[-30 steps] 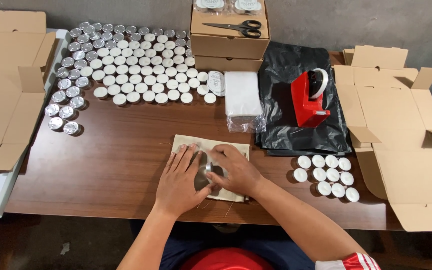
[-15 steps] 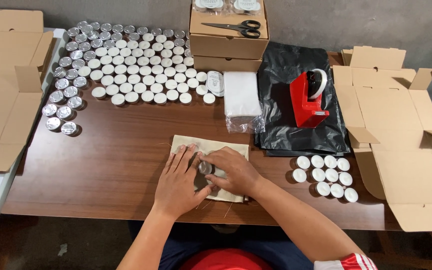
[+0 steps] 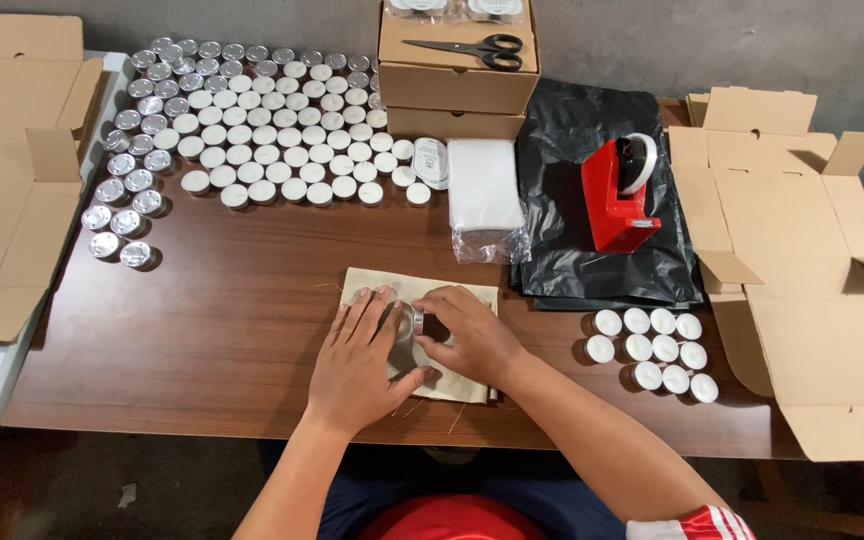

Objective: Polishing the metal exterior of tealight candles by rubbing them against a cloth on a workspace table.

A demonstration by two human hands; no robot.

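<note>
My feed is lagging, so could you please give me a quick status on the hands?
Left hand flat on beige cloth pouch. Right hand grips small silver-cased tealights on it. Nothing in the way.

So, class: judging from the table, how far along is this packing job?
Done: nine white tealights grouped at the right. In hand: left hand and right hand press a small metal-cupped candle on the beige cloth pouch. Left: many round white candles and the flat brown cardboard boxes.
</note>
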